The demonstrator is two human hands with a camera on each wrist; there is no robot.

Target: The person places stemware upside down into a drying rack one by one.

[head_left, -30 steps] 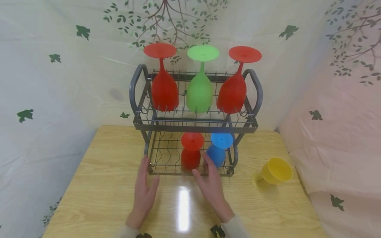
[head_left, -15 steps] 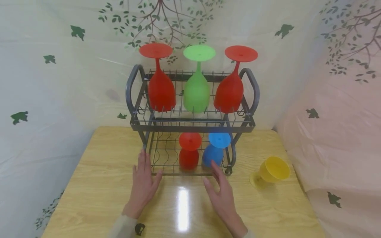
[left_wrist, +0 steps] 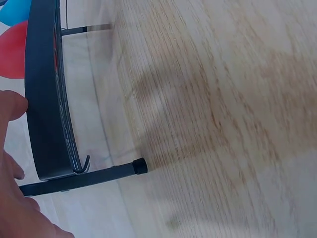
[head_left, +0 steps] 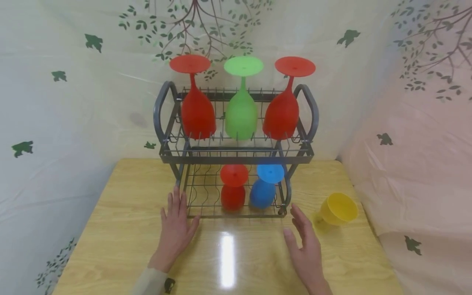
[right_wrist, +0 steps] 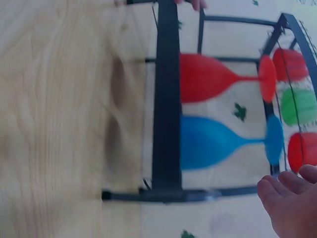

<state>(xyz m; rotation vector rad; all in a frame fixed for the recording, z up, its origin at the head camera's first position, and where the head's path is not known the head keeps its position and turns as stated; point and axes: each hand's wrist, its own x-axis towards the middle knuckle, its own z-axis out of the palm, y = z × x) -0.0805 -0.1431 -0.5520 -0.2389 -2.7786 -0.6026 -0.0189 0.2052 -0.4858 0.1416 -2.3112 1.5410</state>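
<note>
A dark two-tier wire dish rack (head_left: 236,159) stands on the table. My left hand (head_left: 173,231) is at its lower left front corner, fingers straight. In the left wrist view the thumb (left_wrist: 16,105) touches the rack's front bar. My right hand (head_left: 306,250) is off the rack's right front corner, holding nothing, with thumb and fingers apart. Just right of that hand a yellow goblet (head_left: 338,209) lies tilted on the table, its mouth facing up and toward me. Upside down on the lower tier are a red goblet (head_left: 233,196) and a blue goblet (head_left: 263,193).
The upper tier bears a red goblet (head_left: 198,114), a green goblet (head_left: 241,116) and another red goblet (head_left: 282,114), all upside down. A pale wood table (head_left: 129,205) lies under the rack. Patterned sheeting (head_left: 73,102) hangs behind and at the sides.
My right hand has moved right, from in front of the lower goblets to near the yellow goblet. My left hand has spread its fingers at the rack's left corner. The view has shifted slightly.
</note>
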